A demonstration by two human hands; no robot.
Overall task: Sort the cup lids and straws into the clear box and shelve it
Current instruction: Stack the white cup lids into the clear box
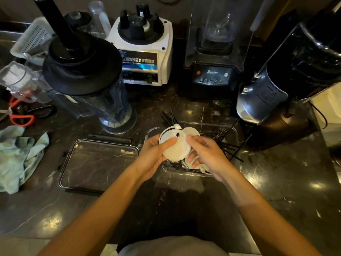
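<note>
Left hand (153,154) and right hand (206,154) grip white lids (175,148) above clear box (234,133)

White cup lids (175,146), black straws (228,146), clear box (238,137), dark veined marble counter (184,200).

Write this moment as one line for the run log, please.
step: sorting lids | left hand: holds white cup lids | right hand: on same lids | clear box: open, black straws inside | box lid: on counter, left
</note>
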